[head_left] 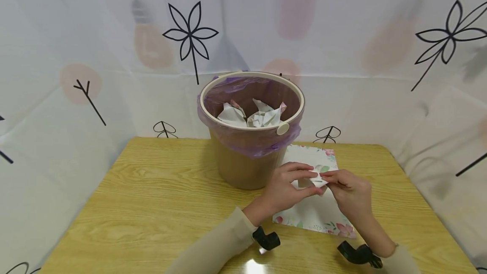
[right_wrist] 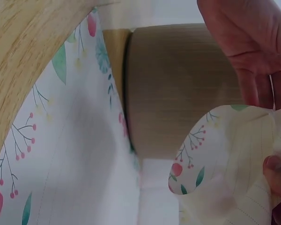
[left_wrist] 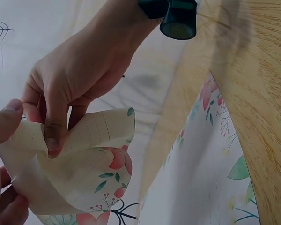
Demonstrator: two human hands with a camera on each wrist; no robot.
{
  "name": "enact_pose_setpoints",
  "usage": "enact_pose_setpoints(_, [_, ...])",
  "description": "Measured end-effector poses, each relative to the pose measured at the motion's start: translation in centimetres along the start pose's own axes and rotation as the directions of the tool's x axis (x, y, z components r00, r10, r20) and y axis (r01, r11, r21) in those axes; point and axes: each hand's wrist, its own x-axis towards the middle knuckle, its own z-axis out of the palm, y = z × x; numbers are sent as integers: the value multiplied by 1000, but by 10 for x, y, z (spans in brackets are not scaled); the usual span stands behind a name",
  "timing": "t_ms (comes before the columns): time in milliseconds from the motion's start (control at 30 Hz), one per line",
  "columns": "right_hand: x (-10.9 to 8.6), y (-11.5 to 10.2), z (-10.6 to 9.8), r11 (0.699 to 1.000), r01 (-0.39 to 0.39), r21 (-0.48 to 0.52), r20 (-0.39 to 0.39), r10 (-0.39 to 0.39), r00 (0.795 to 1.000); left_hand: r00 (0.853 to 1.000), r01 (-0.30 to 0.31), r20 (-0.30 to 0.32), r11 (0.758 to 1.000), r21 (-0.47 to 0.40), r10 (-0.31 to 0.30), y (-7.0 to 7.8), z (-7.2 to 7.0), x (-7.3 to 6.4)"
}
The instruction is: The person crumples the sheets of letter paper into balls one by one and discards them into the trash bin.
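Note:
A sheet of lined paper [head_left: 318, 181] with a printed floral border is bent and folded between my two hands, just above the table. My left hand [head_left: 285, 186] holds its left side between thumb and fingers. From the right, my right hand [head_left: 351, 193] pinches a fold of it; the left wrist view shows the right thumb pressed on the curled paper [left_wrist: 96, 168]. Below the hands, a flat floral sheet [head_left: 312, 210] lies on the table. In the right wrist view the held paper [right_wrist: 220, 187] curves, its printed border facing partly outward.
A brown bin [head_left: 243, 168] with a cream rim and purple liner [head_left: 255, 145] stands left of the flat sheet. Crumpled papers [head_left: 266, 117] lie inside it. The wooden table [head_left: 152, 206] extends left and right. A patterned white cloth [head_left: 243, 20] hangs behind.

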Motion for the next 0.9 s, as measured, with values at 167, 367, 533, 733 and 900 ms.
enact_pose_setpoints(167, [-2,-2,1,998,-61,10,22,61,998,999,-41,23,995,86,39,1,-1,1])
enact_pose_setpoints(367, [-6,-6,2,993,-101,52,57,98,994,995,-97,45,984,152,91,-2,-1,1])
enact_pose_setpoints(533, [-8,-8,4,983,-131,128,101,118,988,993,-106,63,977,184,95,-4,-5,3])
enact_pose_setpoints(733, [-2,-15,-4,963,-96,253,153,59,987,995,-98,49,979,180,91,-6,-9,4])
enact_pose_setpoints(900, [-3,0,-26,922,-228,312,333,119,935,998,-63,22,987,146,61,-9,-13,4])
